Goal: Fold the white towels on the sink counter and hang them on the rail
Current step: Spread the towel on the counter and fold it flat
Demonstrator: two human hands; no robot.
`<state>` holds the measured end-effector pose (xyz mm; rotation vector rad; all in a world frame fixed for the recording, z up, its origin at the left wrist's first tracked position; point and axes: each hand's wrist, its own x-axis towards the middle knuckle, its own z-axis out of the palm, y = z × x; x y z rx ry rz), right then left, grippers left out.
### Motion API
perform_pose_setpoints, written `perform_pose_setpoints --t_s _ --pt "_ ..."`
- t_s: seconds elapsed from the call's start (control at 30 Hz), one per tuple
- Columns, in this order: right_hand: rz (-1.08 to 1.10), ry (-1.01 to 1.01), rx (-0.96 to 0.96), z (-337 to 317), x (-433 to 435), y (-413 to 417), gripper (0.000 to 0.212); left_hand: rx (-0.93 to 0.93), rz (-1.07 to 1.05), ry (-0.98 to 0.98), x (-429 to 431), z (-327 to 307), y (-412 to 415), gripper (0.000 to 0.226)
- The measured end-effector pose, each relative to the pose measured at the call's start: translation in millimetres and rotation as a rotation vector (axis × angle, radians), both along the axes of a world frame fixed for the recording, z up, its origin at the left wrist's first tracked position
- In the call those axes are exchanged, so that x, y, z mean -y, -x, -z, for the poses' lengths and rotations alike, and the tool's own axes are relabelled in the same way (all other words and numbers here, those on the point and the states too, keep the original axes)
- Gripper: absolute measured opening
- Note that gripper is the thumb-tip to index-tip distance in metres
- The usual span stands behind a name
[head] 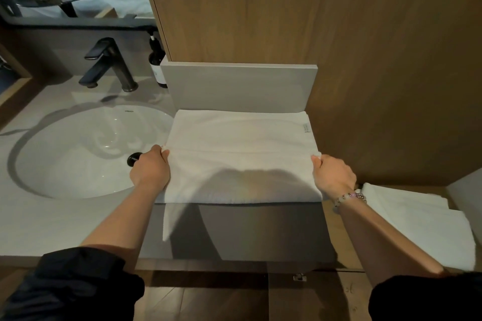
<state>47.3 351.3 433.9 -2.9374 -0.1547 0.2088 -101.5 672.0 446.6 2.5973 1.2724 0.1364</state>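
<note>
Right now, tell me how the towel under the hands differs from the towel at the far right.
The held towel is gripped at its side edges by the left hand and right hand; the right-side towel is untouched. The held towel lies on the sink counter with a corner hanging over the front; the right-side towel rests lower, on a wooden surface. Both are white.

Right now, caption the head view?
Left hand and right hand pinch a white towel by its side edges on the counter beside the sink.
</note>
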Motion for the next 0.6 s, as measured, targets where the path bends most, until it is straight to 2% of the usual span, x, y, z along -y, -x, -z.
perform_pose_setpoints --t_s 0.2,0.27,0.37,0.43,0.5,0.6 --pt "-0.009 0.020 -0.026 -4.3 0.0 -6.9 0.046 -0.132 0.003 0.053 -2.1 -1.1 -2.4 0.037" --pt "0.005 -0.018 0.025 -7.7 -0.5 -7.9 0.040 -0.099 -0.024 0.071 -2.4 -5.3 -2.7 0.038" --pt "0.023 -0.156 0.217 -12.9 -15.6 0.2 0.033 0.047 0.071 -0.103 15.2 -5.2 -6.8 0.043" --pt "-0.129 -0.299 0.332 -6.8 -38.6 21.6 0.033 0.189 0.258 -0.120 42.8 1.7 -11.7 0.045" --pt "-0.342 -0.398 0.324 5.4 -66.2 56.2 0.037 0.183 0.454 -0.066 75.5 11.9 -15.0 0.050" --pt "-0.504 -0.291 0.223 24.7 -93.0 85.8 0.046 0.096 0.528 0.037 108.6 24.5 -14.6 0.061"
